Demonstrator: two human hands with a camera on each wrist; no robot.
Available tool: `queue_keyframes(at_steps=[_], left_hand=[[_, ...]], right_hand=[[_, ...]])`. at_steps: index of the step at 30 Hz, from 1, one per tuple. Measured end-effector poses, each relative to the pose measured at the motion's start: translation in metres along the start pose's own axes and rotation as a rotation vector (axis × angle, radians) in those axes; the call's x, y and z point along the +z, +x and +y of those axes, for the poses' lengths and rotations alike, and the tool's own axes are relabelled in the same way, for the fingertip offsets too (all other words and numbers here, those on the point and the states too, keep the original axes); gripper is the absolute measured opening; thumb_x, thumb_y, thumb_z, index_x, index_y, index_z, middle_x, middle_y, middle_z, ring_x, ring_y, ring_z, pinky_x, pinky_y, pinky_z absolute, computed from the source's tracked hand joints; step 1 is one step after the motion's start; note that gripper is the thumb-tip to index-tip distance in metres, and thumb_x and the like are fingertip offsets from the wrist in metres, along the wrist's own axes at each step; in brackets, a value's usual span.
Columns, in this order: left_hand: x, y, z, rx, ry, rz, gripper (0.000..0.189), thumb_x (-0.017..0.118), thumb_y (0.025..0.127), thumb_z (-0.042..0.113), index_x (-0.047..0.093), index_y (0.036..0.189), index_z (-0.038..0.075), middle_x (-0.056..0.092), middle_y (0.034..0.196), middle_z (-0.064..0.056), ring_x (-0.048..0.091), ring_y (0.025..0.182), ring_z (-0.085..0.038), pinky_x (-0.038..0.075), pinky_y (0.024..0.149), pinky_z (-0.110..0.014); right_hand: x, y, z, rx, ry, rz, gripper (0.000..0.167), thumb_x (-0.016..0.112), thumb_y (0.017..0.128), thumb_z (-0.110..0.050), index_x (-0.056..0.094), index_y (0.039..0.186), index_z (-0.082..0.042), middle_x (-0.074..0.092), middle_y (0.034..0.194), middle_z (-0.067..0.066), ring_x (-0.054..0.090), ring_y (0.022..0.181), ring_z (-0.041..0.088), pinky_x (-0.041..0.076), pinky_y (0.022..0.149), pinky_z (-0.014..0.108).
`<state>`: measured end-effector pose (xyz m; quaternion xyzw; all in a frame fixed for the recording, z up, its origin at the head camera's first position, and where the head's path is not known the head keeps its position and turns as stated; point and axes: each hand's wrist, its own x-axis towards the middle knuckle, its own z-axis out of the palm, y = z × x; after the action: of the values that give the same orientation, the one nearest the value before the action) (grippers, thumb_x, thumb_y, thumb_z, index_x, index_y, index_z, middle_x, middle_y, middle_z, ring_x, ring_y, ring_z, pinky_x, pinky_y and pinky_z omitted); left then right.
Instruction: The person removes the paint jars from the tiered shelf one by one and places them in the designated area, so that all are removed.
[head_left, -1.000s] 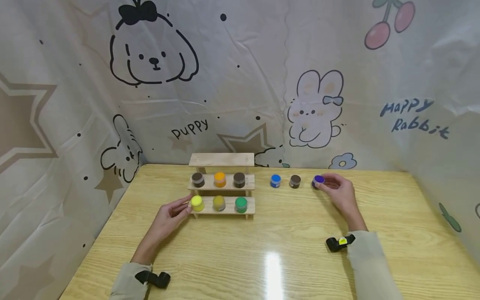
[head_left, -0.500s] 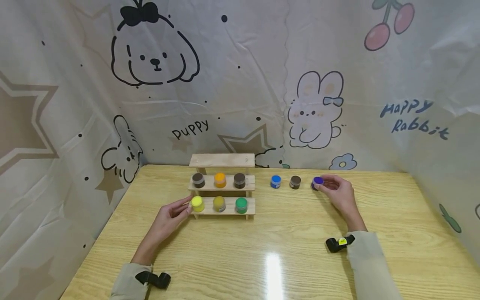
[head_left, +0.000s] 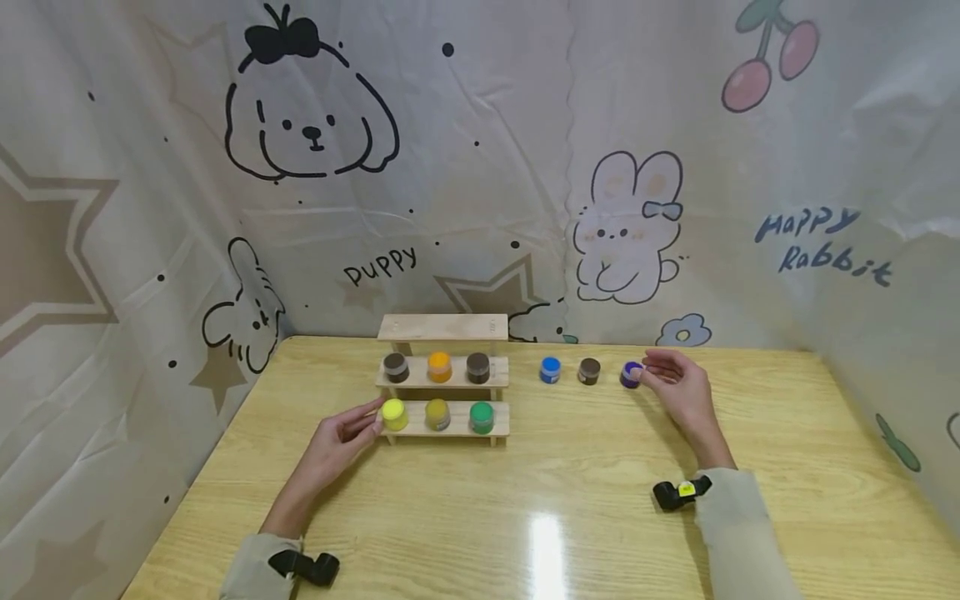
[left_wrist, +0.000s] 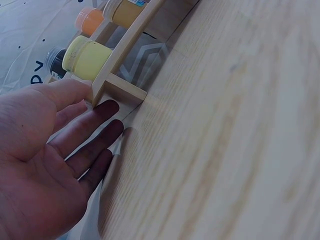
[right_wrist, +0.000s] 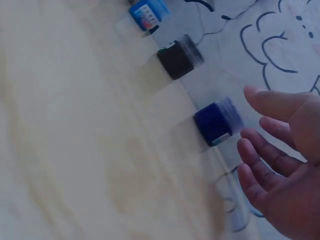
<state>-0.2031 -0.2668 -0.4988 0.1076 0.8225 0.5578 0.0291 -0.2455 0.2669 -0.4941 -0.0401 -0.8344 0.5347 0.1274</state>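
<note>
A small purple-lidded paint jar (head_left: pixel 632 374) stands on the table at the right end of a row. Beside it is my right hand (head_left: pixel 678 392); in the right wrist view its thumb and fingers are spread just off the jar. My left hand (head_left: pixel 337 440) holds the left end of the bottom tier of a stepped wooden rack (head_left: pixel 442 327), thumb near the yellow jar (head_left: pixel 393 414); the index finger is partly hidden. An ochre jar (head_left: pixel 437 414) and a green jar (head_left: pixel 482 417) share that tier. Two dark jars and an orange jar (head_left: pixel 439 367) fill the middle one.
To the right of the rack, a blue jar (head_left: pixel 550 370) and a dark brown jar (head_left: pixel 588 371) stand in line with the purple one. A printed curtain (head_left: pixel 480 192) hangs behind the wood-grain table (head_left: pixel 465 508). The rack's top tier is bare.
My right hand has let go of the purple jar, which now stands slightly left of the fingers. My left hand keeps its place at the rack. The head view has tilted slightly up.
</note>
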Motion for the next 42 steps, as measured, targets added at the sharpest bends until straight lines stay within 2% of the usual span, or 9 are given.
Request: queue_keyframes(at_steps=[6, 12, 15, 21, 23, 30, 35, 39, 42], left_hand=[[0.0, -0.001, -0.003, 0.027, -0.005, -0.003, 0.048, 0.066, 0.103, 0.019, 0.055, 0.146, -0.001, 0.057, 0.145, -0.018, 0.063, 0.123, -0.026, 0.048, 0.094, -0.016], [-0.001, 0.001, -0.003, 0.017, -0.001, -0.004, 0.049, 0.066, 0.103, 0.021, 0.055, 0.146, 0.0, 0.056, 0.147, -0.017, 0.063, 0.12, -0.013, 0.049, 0.094, -0.016], [-0.002, 0.001, -0.003, 0.01, -0.005, -0.002, 0.05, 0.066, 0.103, 0.022, 0.055, 0.146, 0.0, 0.056, 0.147, -0.015, 0.063, 0.118, -0.007, 0.049, 0.094, -0.016], [-0.002, -0.001, -0.001, 0.023, -0.009, -0.003, 0.049, 0.065, 0.104, 0.019, 0.054, 0.146, -0.001, 0.055, 0.147, -0.017, 0.062, 0.123, -0.022, 0.048, 0.094, -0.015], [-0.001, -0.002, -0.001, 0.021, -0.01, 0.001, 0.048, 0.065, 0.103, 0.019, 0.055, 0.146, -0.001, 0.055, 0.147, -0.017, 0.062, 0.123, -0.023, 0.048, 0.094, -0.015], [-0.002, 0.001, -0.003, 0.024, -0.007, -0.001, 0.049, 0.066, 0.103, 0.019, 0.054, 0.146, -0.002, 0.054, 0.148, -0.017, 0.063, 0.118, -0.007, 0.049, 0.094, -0.016], [-0.003, 0.001, -0.003, 0.028, -0.011, 0.006, 0.048, 0.066, 0.103, 0.019, 0.055, 0.146, -0.001, 0.055, 0.148, -0.017, 0.063, 0.118, -0.005, 0.049, 0.094, -0.016], [-0.001, 0.0, -0.003, 0.033, 0.0, 0.013, 0.048, 0.066, 0.103, 0.019, 0.056, 0.144, -0.003, 0.055, 0.147, -0.019, 0.063, 0.119, -0.01, 0.048, 0.094, -0.015], [-0.001, 0.0, -0.003, 0.027, -0.001, 0.014, 0.048, 0.066, 0.103, 0.018, 0.056, 0.144, -0.003, 0.055, 0.147, -0.02, 0.063, 0.12, -0.012, 0.049, 0.094, -0.015]], right_hand=[[-0.006, -0.002, -0.017, -0.042, 0.038, 0.065, 0.045, 0.076, 0.096, -0.022, 0.063, 0.13, 0.005, 0.066, 0.126, 0.023, 0.061, 0.098, 0.0, 0.049, 0.084, 0.009], [-0.007, -0.002, -0.038, -0.143, 0.036, 0.064, 0.043, 0.073, 0.099, -0.02, 0.062, 0.132, 0.004, 0.067, 0.124, 0.024, 0.061, 0.1, 0.0, 0.049, 0.085, 0.008], [-0.004, -0.006, -0.057, -0.17, 0.027, 0.05, 0.041, 0.071, 0.1, -0.017, 0.062, 0.132, 0.006, 0.067, 0.124, 0.025, 0.06, 0.101, 0.0, 0.048, 0.085, 0.008], [0.004, -0.023, -0.103, -0.233, 0.031, 0.005, 0.035, 0.068, 0.1, -0.011, 0.062, 0.128, 0.01, 0.067, 0.121, 0.028, 0.062, 0.101, 0.004, 0.049, 0.085, 0.012], [0.009, -0.022, -0.103, -0.257, 0.039, -0.009, 0.035, 0.068, 0.1, -0.01, 0.062, 0.129, 0.009, 0.068, 0.121, 0.027, 0.062, 0.102, 0.005, 0.049, 0.086, 0.014], [0.028, -0.022, -0.096, -0.315, 0.12, -0.061, 0.032, 0.07, 0.099, -0.013, 0.065, 0.128, -0.001, 0.07, 0.119, 0.016, 0.063, 0.103, 0.007, 0.05, 0.089, 0.016], [0.045, -0.027, -0.104, -0.338, 0.141, -0.135, 0.032, 0.071, 0.099, -0.013, 0.065, 0.127, 0.0, 0.07, 0.119, 0.014, 0.064, 0.105, 0.017, 0.052, 0.09, 0.019], [0.058, -0.031, -0.108, -0.338, 0.111, -0.176, 0.033, 0.072, 0.099, -0.018, 0.066, 0.127, -0.002, 0.07, 0.119, 0.013, 0.064, 0.107, 0.023, 0.054, 0.091, 0.028], [0.068, -0.035, -0.11, -0.332, 0.102, -0.203, 0.034, 0.074, 0.098, -0.02, 0.066, 0.128, -0.006, 0.07, 0.121, 0.01, 0.065, 0.11, 0.025, 0.054, 0.094, 0.041]])
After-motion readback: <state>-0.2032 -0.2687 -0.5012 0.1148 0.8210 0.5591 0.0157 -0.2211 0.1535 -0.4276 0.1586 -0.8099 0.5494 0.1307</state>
